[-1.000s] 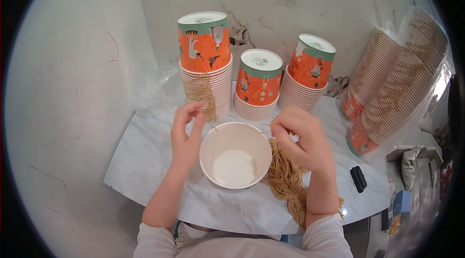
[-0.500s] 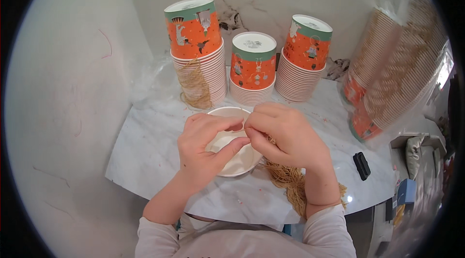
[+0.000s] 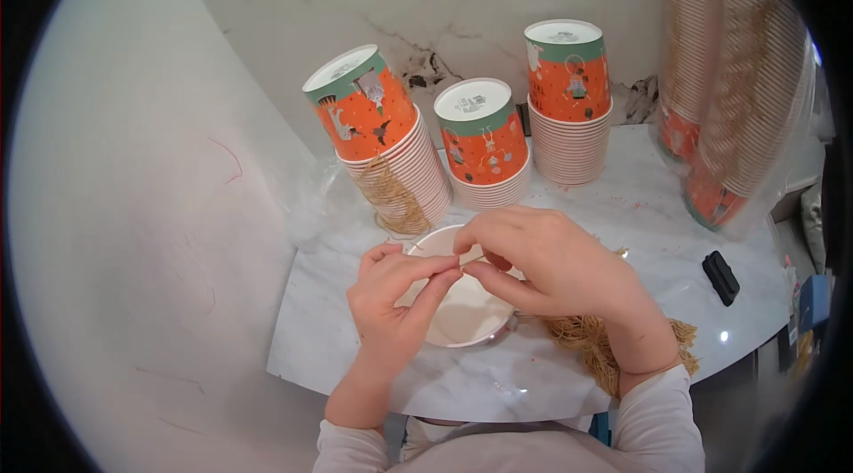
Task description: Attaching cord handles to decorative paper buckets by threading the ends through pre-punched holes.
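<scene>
Above an upright paper bucket (image 3: 468,317) with a white inside, my two hands meet fingertip to fingertip. My left hand (image 3: 388,295) is closed in a pinch of thumb and forefinger. The fingers of my right hand (image 3: 555,260) curl in from the other side, and a short bit of thin tan string (image 3: 476,259) shows between them and the left fingertips. Whatever lies deeper in the right fingers is hidden. A loose bundle of tan string (image 3: 582,337) lies on the table, partly under my right wrist.
Three stacks of upturned orange and green paper buckets, a left stack (image 3: 378,118), a middle stack (image 3: 484,144) and a right stack (image 3: 569,87), stand at the back. String strands (image 3: 395,198) hang on the left one. Bagged buckets (image 3: 742,91) and a black object (image 3: 721,278) are at right.
The view has shifted, so the table sits farther right. The left thumb and forefinger, apart before, now meet in a pinch. A bit of string now shows between the hands.
</scene>
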`<state>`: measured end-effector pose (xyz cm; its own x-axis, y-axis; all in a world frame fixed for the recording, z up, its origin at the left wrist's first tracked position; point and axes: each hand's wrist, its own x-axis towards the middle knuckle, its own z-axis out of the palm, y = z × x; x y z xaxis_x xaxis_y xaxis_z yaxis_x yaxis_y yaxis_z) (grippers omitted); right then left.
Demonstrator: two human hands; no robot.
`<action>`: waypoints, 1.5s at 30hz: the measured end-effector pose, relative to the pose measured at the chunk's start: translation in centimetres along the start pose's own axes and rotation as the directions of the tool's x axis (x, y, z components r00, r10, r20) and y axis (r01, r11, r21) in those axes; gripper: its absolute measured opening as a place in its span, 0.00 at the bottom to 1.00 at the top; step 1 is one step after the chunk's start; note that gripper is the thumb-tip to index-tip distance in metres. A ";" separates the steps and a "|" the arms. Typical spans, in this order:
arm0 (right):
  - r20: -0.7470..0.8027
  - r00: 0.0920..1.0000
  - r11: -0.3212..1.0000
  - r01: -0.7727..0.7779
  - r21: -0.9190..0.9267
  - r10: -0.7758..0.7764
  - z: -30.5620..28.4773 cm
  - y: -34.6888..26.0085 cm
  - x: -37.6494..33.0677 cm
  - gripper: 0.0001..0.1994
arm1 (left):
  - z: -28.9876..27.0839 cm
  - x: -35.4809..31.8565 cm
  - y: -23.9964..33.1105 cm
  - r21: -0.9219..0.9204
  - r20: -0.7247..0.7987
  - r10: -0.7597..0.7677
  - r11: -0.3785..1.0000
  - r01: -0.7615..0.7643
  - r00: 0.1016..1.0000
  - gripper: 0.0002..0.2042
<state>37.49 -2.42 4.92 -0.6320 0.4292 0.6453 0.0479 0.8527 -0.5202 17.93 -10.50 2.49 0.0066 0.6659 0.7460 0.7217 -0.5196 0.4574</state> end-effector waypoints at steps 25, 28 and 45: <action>-0.122 0.993 0.963 -0.024 -0.267 -0.009 -1.1 0.5 0.2 0.05 | 0.9 -5.1 -3.6 -0.409 0.298 -0.431 0.749 0.522 0.852 0.19; -0.062 0.998 0.965 0.001 -0.264 -0.018 0.7 1.1 0.5 0.06 | 1.9 -6.2 -4.7 -0.590 0.194 -0.434 0.665 0.458 0.880 0.19; 0.138 0.986 0.920 0.140 -0.365 -0.095 4.8 1.7 0.5 0.09 | 4.0 -8.4 -4.6 -0.735 0.113 -0.453 0.561 0.381 0.885 0.27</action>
<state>33.53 -2.14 1.68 -0.7347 0.3005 0.6083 0.2377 0.9537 -0.1840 17.36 -11.58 -7.83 -0.2428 0.8845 0.3984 -0.1012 -0.4316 0.8964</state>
